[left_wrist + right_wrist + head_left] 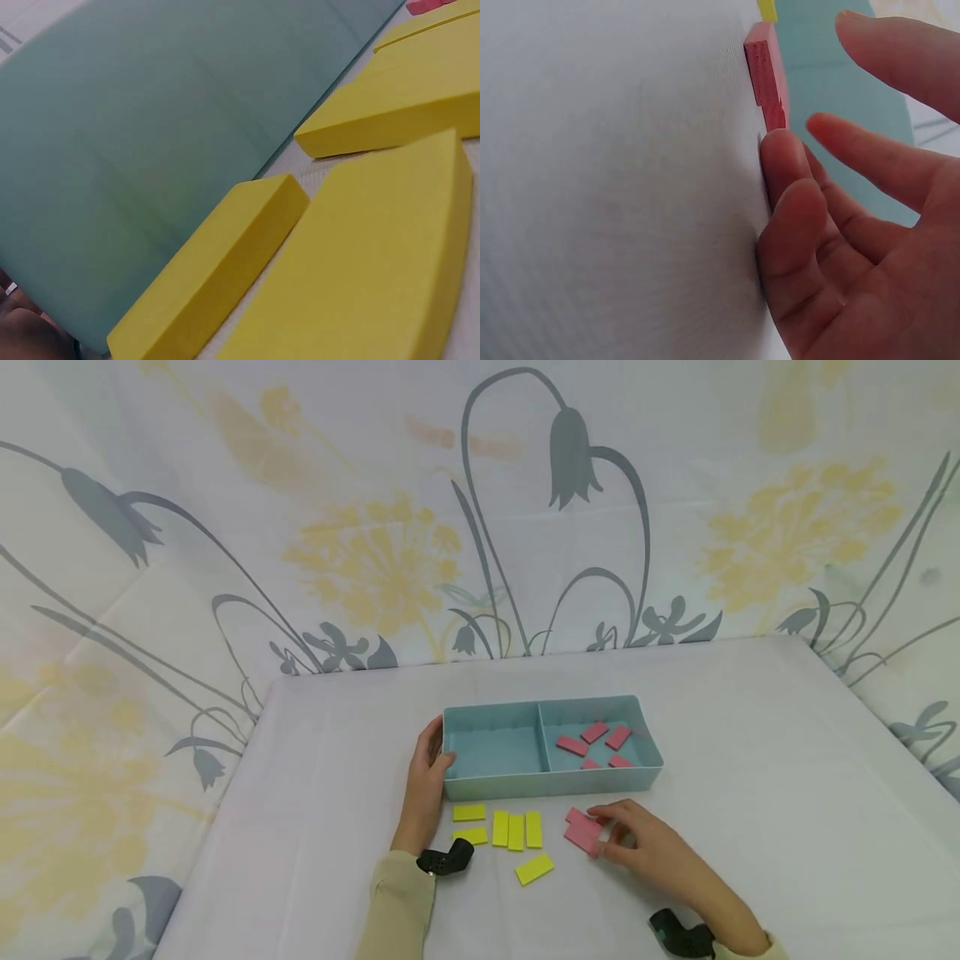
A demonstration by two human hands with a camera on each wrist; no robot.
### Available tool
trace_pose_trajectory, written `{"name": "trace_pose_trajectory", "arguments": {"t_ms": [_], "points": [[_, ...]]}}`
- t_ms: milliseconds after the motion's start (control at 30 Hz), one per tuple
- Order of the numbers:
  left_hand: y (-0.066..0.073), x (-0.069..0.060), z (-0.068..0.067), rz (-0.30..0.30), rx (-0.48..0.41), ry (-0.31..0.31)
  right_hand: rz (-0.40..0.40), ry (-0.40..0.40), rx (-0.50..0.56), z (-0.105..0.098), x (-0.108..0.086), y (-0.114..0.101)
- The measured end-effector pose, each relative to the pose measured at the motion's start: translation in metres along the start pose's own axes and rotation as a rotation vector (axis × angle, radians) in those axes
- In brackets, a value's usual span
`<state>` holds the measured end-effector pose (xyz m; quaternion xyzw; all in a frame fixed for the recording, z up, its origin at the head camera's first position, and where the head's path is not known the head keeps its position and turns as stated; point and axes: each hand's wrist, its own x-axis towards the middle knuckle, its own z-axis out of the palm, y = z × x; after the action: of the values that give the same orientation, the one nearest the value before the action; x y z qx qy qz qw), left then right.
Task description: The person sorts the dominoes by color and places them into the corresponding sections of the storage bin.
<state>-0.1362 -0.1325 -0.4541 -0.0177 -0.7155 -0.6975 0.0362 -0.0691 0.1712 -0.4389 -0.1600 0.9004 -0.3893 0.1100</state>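
Note:
A light blue two-compartment box (pixel 495 787) stands on the white cloth. My left hand (pixel 426 785) grips its left end, thumb over the rim; in the left wrist view only a bit of that hand shows. My right hand (pixel 648 843) is at the loose pink tiles (pixel 583 837), two of which seem to overlap in front of the box. In the right wrist view, its upper fingers (pixel 889 56) are spread apart beside the pink tiles (pixel 763 64), pinching nothing visible, and the lower ones bend against the cloth. Several yellow tiles (pixel 516 832) lie between the hands.
Several pink tiles (pixel 595 732) lie in the box's right compartment. A divider (pixel 543 739) separates it from the left compartment, where no tiles show. One slanted yellow tile (pixel 534 869) lies nearer to me. A flower-patterned cloth (pixel 375 560) hangs behind the table.

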Motion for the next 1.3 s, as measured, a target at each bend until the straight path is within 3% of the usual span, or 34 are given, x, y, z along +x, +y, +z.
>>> {"name": "trace_pose_trajectory", "arguments": {"t_ms": [233,433,667,900,1300], "points": [[0.018,-0.007,0.002,-0.001,0.026,-0.012,0.109,0.011,-0.125,0.009,0.001,-0.011],[0.006,-0.003,0.000,0.008,0.015,-0.002,0.079,0.056,-0.283,0.016,0.000,-0.015],[-0.007,0.002,0.000,0.020,0.024,0.019,0.107,0.089,-0.273,0.018,0.001,-0.016],[-0.006,0.003,0.001,-0.004,0.034,0.030,0.088,0.102,-0.257,0.017,0.000,-0.015],[-0.005,0.001,0.000,0.006,0.047,0.018,0.088,0.095,-0.202,0.016,-0.001,-0.013]]}}
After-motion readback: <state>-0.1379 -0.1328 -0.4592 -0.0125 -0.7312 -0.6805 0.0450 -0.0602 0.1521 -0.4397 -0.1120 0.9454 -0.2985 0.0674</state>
